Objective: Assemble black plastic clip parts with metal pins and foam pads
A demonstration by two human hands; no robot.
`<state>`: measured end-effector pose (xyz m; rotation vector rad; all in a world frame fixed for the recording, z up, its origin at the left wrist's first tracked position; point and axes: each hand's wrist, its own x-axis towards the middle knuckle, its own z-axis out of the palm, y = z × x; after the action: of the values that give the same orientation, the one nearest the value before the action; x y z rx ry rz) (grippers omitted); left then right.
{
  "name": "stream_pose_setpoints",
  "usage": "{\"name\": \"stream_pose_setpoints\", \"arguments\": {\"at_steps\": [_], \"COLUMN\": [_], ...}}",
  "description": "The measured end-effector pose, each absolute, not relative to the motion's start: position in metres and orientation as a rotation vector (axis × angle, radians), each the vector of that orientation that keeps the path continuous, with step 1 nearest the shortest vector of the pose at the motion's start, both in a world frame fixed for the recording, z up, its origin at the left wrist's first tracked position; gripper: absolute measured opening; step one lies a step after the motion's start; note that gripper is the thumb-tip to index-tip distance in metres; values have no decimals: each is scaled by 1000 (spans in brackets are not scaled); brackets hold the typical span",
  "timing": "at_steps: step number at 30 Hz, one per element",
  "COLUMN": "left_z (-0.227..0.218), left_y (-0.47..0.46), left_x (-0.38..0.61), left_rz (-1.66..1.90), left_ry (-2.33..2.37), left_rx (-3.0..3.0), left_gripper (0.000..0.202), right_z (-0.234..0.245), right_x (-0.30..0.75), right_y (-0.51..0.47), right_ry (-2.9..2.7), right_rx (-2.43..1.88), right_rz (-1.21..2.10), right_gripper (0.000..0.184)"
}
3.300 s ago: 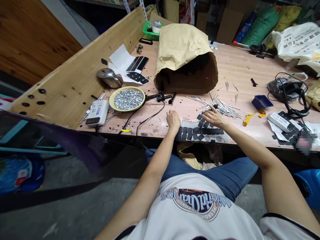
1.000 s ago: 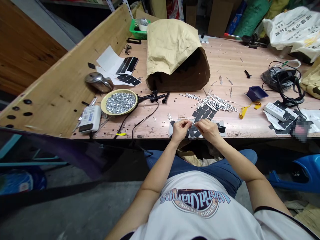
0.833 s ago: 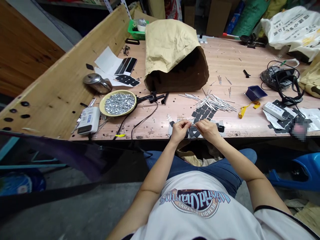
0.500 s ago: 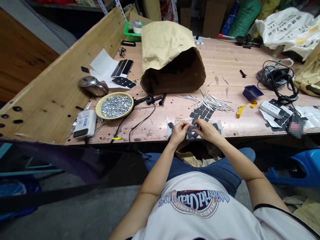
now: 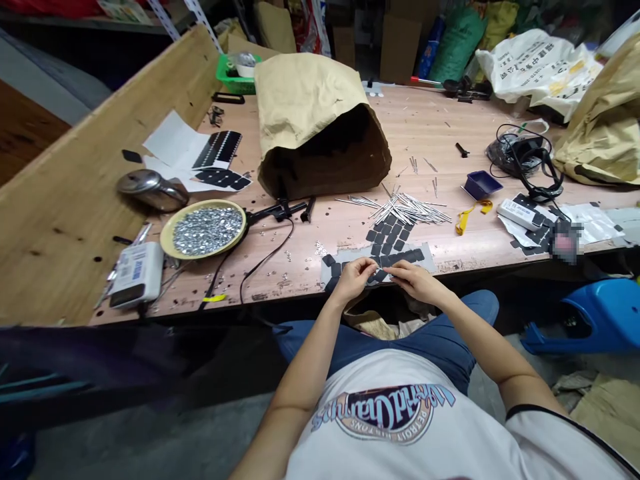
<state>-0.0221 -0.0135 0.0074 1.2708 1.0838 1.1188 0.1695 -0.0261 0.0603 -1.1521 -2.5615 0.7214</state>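
Observation:
At the table's front edge my left hand (image 5: 354, 277) is closed, thumb and forefinger pinching a thin metal rod (image 5: 379, 269) that barely shows. My right hand (image 5: 414, 280) comes up to it from the other side, its fingertips pressed together at the rod's end; what they pinch is too small to make out. Beneath both hands lies a grey sheet (image 5: 427, 257) with dark rounded pads (image 5: 409, 256). More black pads (image 5: 385, 233) spread behind it. Beyond those is a loose pile of thin metal rods (image 5: 413, 209).
A yellow bowl (image 5: 171, 248) of small shiny metal pieces stands left, beside a white box-like device (image 5: 137, 275). A large open paper bag (image 5: 310, 100) lies behind. Right of the rods are a small dark-blue tray (image 5: 481, 185) and a yellow strap (image 5: 465, 218). A black cable (image 5: 270, 252) crosses the table.
My right hand's fingers, apart before, have closed together at the rod. The hands have met closely over the grey sheet. The whole view has shifted, with the table's things appearing further left.

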Motion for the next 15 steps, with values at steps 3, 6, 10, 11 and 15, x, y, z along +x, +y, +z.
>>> {"name": "stream_pose_setpoints", "arguments": {"at_steps": [3,6,10,11,15], "left_z": [10,10,3,1,0], "left_y": [-15,-15,-10,-9,-8], "left_x": [-22,-22,-26,-27,-32], "left_rz": [1081,1150,1273,1300,1370], "left_ry": [1078,1122,1226,1250,1312], "left_rx": [1376,1394,1298,1272,1218], "left_gripper": [16,25,29,29,30], "right_z": [52,42,27,24,22], "right_x": [174,183,190,189,184], "right_y": [-31,-29,-26,-26,-29], "right_ry": [-2520,-2393,-2290,-2337,-2314], "right_rx": [-1273,-1608,-1876,-1820,-1800], "right_rz": [617,407,285,320,307], "right_gripper": [34,35,35,35,37]}}
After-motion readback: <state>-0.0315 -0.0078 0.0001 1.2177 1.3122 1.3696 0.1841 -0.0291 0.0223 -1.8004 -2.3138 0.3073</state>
